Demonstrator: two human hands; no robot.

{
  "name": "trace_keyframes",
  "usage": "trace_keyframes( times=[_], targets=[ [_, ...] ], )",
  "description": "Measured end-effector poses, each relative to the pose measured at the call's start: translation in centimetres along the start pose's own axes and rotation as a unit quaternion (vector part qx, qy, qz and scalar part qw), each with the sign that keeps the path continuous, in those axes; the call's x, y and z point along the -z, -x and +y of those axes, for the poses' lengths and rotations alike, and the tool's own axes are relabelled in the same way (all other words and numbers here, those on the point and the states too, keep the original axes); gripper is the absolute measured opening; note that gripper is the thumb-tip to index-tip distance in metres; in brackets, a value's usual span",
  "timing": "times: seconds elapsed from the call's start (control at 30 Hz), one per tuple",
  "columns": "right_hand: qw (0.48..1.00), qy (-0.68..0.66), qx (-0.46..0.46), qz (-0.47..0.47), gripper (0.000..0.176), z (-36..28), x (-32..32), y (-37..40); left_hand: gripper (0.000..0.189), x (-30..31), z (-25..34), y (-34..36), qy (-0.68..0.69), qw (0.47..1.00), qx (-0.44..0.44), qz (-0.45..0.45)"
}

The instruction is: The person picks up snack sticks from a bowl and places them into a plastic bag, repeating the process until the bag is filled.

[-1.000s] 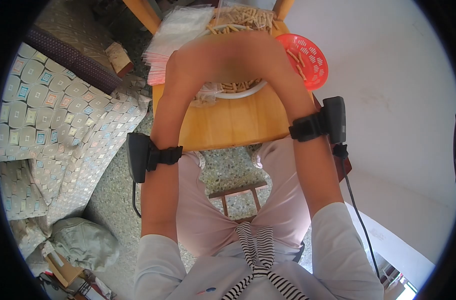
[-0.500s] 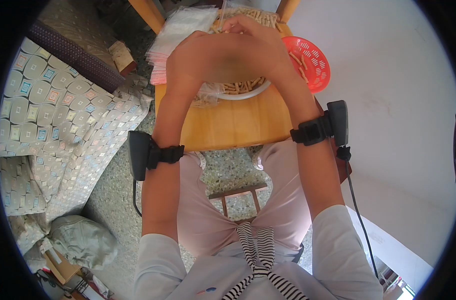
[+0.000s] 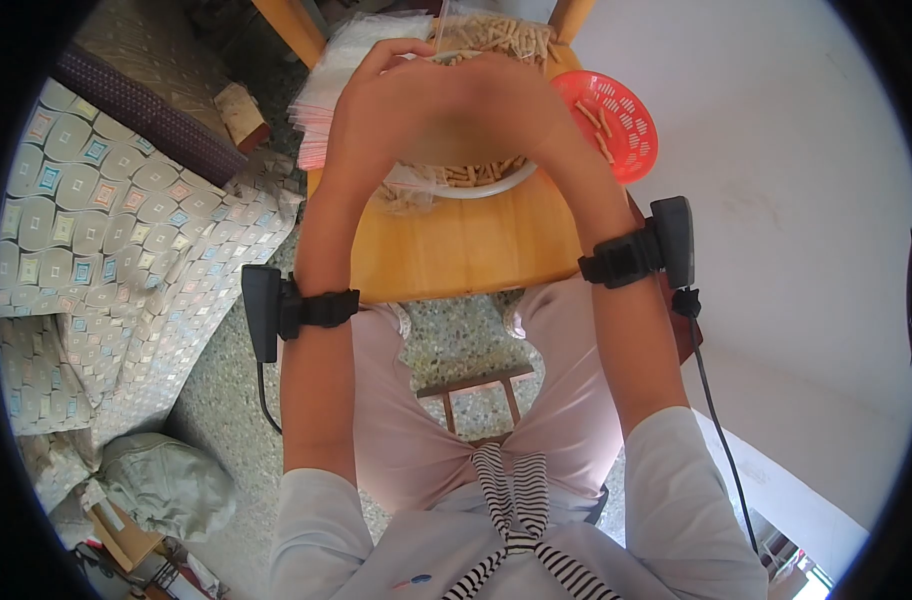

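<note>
My left hand (image 3: 374, 95) is over the left side of a white bowl (image 3: 491, 192) filled with short tan sticks (image 3: 466, 176). Its visible fingers curl inward near the bowl's far edge; what they grip, if anything, is hidden. My right hand (image 3: 532, 95) bends in over the bowl's right side, its fingers lost in a blurred patch between the hands. Clear zip bags (image 3: 361, 50) with red edges lie stacked beyond my left hand. Past the bowl, a clear bag (image 3: 516, 36) holds many sticks. Another clear bag (image 3: 406, 197) lies at the bowl's near left.
A red plastic basket (image 3: 636, 125) with a few sticks sits at the right edge of the wooden chair seat (image 3: 466, 250). A white wall (image 3: 776, 180) rises on the right. Patterned fabric (image 3: 106, 230) covers furniture on the left.
My right fingers have drawn back from the bag of sticks at the far side, toward the middle of the bowl. My left fingers have lifted and reach slightly farther forward.
</note>
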State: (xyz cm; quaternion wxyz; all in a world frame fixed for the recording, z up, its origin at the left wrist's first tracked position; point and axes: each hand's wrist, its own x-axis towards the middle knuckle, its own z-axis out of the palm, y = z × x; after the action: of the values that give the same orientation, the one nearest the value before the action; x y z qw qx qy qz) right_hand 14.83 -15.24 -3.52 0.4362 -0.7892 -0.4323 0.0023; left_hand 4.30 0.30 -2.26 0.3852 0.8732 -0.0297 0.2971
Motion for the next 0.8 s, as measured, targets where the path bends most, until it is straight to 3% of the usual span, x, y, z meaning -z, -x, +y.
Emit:
trace_keyframes(
  times=[0.07, 0.2, 0.4, 0.5, 0.53, 0.6, 0.63, 0.67, 0.7, 0.8],
  targets=[
    [0.997, 0.008, 0.072, -0.01, 0.025, 0.3, -0.2, 0.1, 0.017, -0.2, 0.1, 0.1, 0.01, 1.0, 0.009, -0.004],
    [0.995, -0.007, 0.097, -0.013, 0.026, 0.4, -0.3, 0.0, 0.016, -0.1, 0.4, -0.1, 0.016, 1.0, 0.007, 0.002],
    [0.998, -0.047, 0.041, 0.0, 0.023, 0.2, 0.0, 0.0, 0.015, 0.4, 0.4, -0.2, -0.014, 0.999, -0.007, 0.037],
    [0.999, -0.026, 0.022, -0.019, 0.026, -0.4, 0.0, 0.6, 0.016, 1.0, -0.1, -0.4, 0.014, 0.998, 0.027, 0.058],
    [0.997, -0.014, -0.019, -0.073, 0.028, -0.8, -0.3, 0.9, 0.016, 1.3, -0.4, -0.4, 0.014, 0.998, 0.027, 0.057],
    [0.99, 0.0, -0.06, -0.126, 0.03, -0.9, -0.5, 1.0, 0.015, 2.1, -1.0, -0.5, 0.019, 1.0, 0.012, 0.009],
    [0.988, 0.004, -0.036, -0.147, 0.031, -0.7, -0.6, 1.0, 0.015, 2.6, -1.3, -0.4, 0.019, 1.0, 0.012, 0.008],
    [0.986, 0.007, -0.011, -0.169, 0.032, -0.6, -0.8, 1.0, 0.017, 3.1, -1.5, -0.3, 0.084, 0.993, 0.047, -0.066],
    [0.986, 0.006, -0.01, -0.169, 0.032, -0.9, -0.8, 0.9, 0.018, 3.6, -1.6, -0.2, 0.148, 0.976, 0.083, -0.14],
    [0.988, 0.006, -0.048, -0.146, 0.028, -1.7, -0.7, 0.3, 0.019, 5.0, -1.5, 0.1, 0.138, 0.962, 0.122, -0.203]
  ],
)
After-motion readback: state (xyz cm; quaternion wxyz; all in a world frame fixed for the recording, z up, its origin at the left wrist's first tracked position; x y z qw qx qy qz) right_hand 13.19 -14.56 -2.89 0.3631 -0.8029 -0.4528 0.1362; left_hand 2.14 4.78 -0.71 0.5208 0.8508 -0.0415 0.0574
